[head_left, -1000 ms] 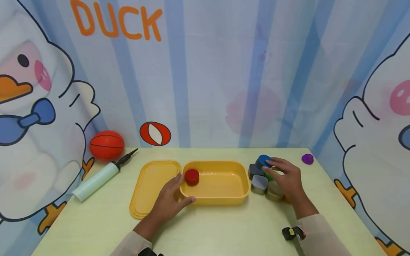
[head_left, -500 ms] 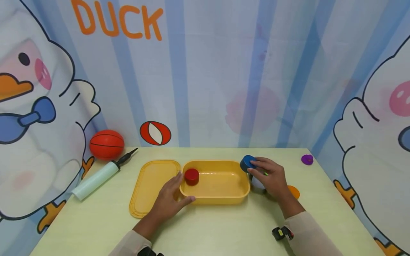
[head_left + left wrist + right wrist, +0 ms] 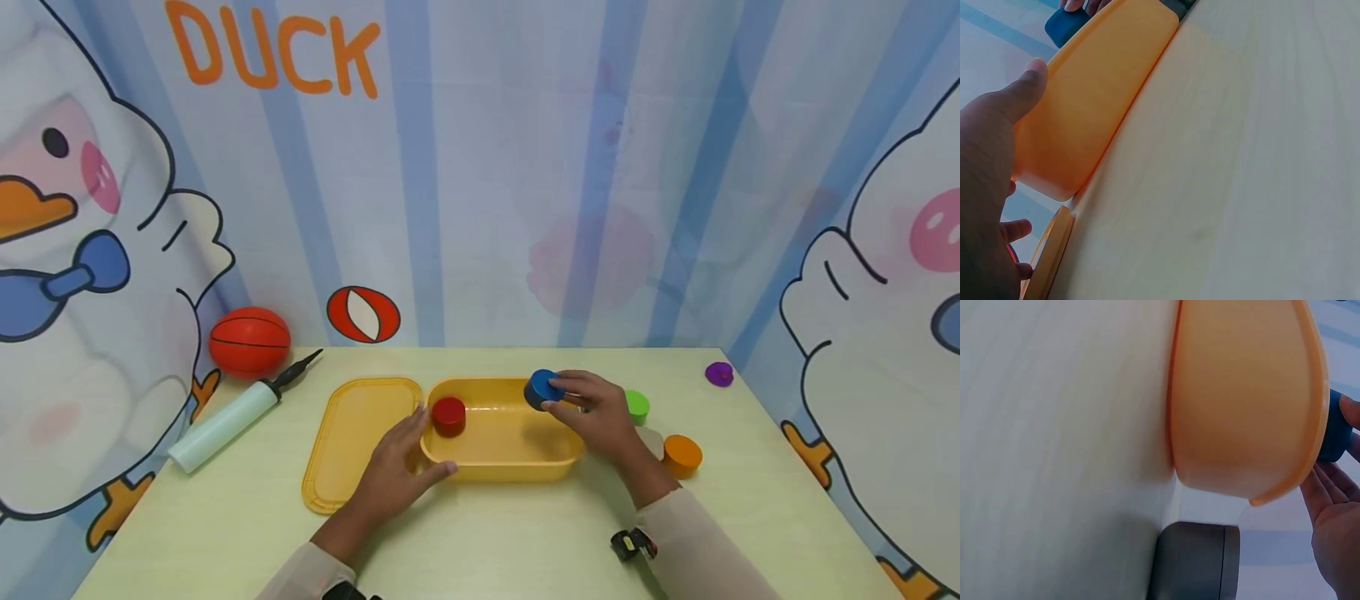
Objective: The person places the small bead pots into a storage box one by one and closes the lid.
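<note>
In the head view my right hand (image 3: 596,414) pinches a short blue cylinder (image 3: 542,390) between thumb and fingers, held over the right part of a yellow plastic tub (image 3: 502,472). In the right wrist view the blue cylinder (image 3: 1334,428) shows beyond the tub's rim. A short red cylinder (image 3: 448,416) stands inside the tub at its left end. My left hand (image 3: 393,467) is at that end, fingers fairly straight at the side and thumb against the front wall. The left wrist view shows the thumb (image 3: 1025,90) along the tub's wall (image 3: 1094,100).
A yellow lid (image 3: 352,442) lies left of the tub. Green (image 3: 637,406) and orange (image 3: 682,456) cylinders stand right of it; a dark grey one (image 3: 1194,562) is close by. Further left are a hand pump (image 3: 228,425) and red ball (image 3: 250,342). A purple piece (image 3: 719,374) lies far right.
My right hand has lifted the blue cylinder off the group at the right and carried it left over the tub. The left hand has stayed in place.
</note>
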`<state>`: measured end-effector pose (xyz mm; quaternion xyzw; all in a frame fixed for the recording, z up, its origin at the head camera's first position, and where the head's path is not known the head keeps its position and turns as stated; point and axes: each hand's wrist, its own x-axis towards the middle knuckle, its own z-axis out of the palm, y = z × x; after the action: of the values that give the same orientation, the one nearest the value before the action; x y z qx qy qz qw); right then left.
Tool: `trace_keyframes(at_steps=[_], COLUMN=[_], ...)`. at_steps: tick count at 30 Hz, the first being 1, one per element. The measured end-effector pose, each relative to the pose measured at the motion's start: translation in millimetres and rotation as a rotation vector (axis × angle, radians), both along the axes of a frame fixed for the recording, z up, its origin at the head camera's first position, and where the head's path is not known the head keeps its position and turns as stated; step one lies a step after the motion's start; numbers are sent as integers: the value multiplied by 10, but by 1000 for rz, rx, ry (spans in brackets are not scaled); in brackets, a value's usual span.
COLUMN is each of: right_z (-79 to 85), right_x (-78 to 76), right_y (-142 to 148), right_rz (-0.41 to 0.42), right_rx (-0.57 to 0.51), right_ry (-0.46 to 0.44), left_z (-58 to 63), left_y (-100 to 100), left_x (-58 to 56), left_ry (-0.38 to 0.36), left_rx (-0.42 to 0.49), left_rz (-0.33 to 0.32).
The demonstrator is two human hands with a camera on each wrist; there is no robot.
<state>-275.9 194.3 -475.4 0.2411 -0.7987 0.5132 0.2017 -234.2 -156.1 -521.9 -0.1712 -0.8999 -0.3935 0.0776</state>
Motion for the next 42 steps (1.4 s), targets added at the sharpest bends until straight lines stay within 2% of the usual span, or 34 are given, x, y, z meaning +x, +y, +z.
trace_keyframes(at_steps=[7,15,22,35,42], right_z=[50,72,35,30,28], right_x=[-1,-5,22,-14,-11], right_y=[-175,-327,-430,-623,-745], right_rz=[56,59,24,109,156], right_rx=[0,44,164,247,261], right_ry=[-120,-151,-141,-192,-284], left_z=[3,16,-7,3,-10], left_y=[13,33,38,23,9], left_x=[-9,-23,-14,-13,-12], left_ry=[6,0,-11,3,4], left_rx=[1,-2,-24,-20,-9], left_rz=[1,3,8,0,1])
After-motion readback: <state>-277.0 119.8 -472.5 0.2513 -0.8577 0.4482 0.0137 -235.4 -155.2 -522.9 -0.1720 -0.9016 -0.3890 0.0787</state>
